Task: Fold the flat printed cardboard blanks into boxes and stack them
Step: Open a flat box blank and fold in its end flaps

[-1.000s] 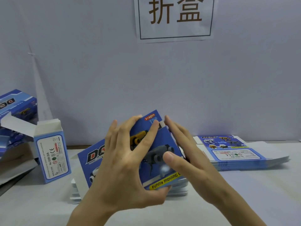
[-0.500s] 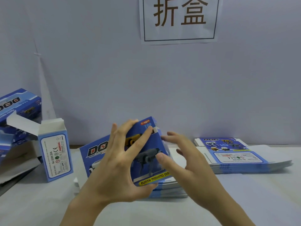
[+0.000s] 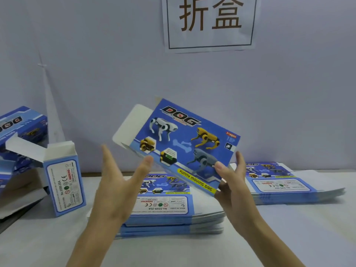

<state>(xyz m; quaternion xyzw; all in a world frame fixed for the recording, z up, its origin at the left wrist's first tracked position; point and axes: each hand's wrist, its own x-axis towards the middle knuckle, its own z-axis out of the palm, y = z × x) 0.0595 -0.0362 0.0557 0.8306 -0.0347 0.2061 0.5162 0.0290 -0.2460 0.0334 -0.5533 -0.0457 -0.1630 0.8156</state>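
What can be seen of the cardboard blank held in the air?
The cardboard blank is flat, blue, printed with DOG and robot dogs, with a white flap at its upper left. It is tilted above the stack of blanks. The right hand pinches its right end; the open left hand touches its lower edge.

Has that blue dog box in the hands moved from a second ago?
Yes. The cardboard blank has risen above the stack of flat blanks toward the wall sign, pinched by the right hand.
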